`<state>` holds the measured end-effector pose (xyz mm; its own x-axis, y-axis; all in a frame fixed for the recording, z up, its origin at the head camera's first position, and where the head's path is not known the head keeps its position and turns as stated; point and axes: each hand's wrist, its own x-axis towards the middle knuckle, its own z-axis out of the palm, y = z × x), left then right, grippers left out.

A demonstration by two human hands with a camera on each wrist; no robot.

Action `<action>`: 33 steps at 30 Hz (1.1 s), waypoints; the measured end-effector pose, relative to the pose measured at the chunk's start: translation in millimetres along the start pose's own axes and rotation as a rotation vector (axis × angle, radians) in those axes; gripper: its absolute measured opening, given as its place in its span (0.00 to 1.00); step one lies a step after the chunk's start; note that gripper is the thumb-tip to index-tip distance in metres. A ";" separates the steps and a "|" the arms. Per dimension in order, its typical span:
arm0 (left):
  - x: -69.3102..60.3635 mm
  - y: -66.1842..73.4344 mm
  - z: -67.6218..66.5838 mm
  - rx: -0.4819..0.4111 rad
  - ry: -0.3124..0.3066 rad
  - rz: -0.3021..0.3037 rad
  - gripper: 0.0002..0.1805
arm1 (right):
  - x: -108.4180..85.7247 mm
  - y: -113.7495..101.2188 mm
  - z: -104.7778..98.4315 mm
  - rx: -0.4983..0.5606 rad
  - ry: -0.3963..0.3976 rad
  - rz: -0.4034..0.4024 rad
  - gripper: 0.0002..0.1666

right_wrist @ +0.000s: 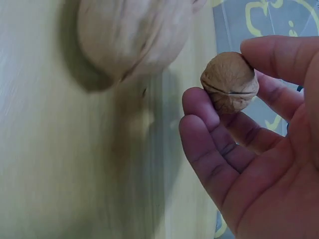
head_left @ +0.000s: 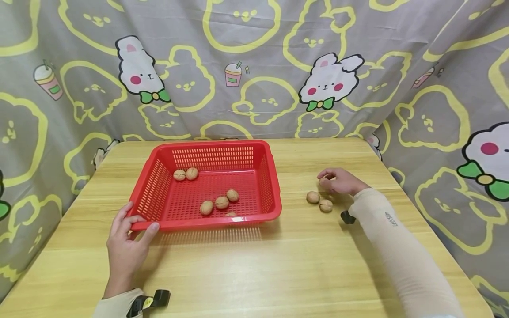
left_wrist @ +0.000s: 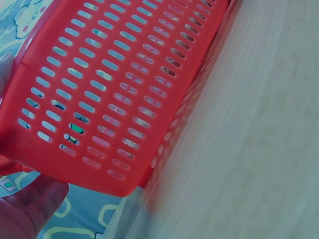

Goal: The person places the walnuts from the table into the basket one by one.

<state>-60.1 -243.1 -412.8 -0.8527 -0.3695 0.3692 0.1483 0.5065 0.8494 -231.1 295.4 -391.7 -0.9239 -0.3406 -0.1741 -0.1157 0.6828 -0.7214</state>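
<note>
A red plastic basket (head_left: 274, 190) with slotted walls stands on the table, left of the middle. At its front left corner my left hand (head_left: 126, 249) grips the rim, thumb on the front edge and fingers over the side; the slotted wall of the basket (left_wrist: 107, 92) fills much of the left wrist view. To the right of the basket, my right hand (head_left: 343, 182) pinches a walnut (right_wrist: 230, 84) between thumb and fingers. Two more walnuts, one left (head_left: 313, 197) and one nearer (head_left: 326, 205), lie on the table just beside that hand. Several walnuts (head_left: 222, 202) are inside the basket.
The wooden table (head_left: 254, 274) runs back to a grey patterned curtain (head_left: 262, 101), which also hangs along both sides. A black wrist device (head_left: 161, 298) is strapped near the left hand, and another (head_left: 347, 217) sits under the right wrist.
</note>
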 end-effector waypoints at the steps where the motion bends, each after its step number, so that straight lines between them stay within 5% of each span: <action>1: -0.2 -0.1 0.1 -0.001 0.000 0.000 0.16 | 0.5 -1.6 0.6 0.001 0.011 -0.005 0.20; 12: -0.4 0.3 0.1 -0.003 0.001 -0.003 0.16 | 8.4 -13.2 1.6 -0.030 0.045 -0.111 0.27; 33: -0.5 -2.1 0.4 -0.016 0.005 0.020 0.15 | 22.3 -46.9 -1.3 -0.033 0.060 -0.051 0.31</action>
<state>-60.2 -243.7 -414.9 -0.8468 -0.3636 0.3884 0.1736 0.5012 0.8477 -246.7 256.6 -360.9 -0.9366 -0.3367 -0.0968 -0.1741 0.6872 -0.7053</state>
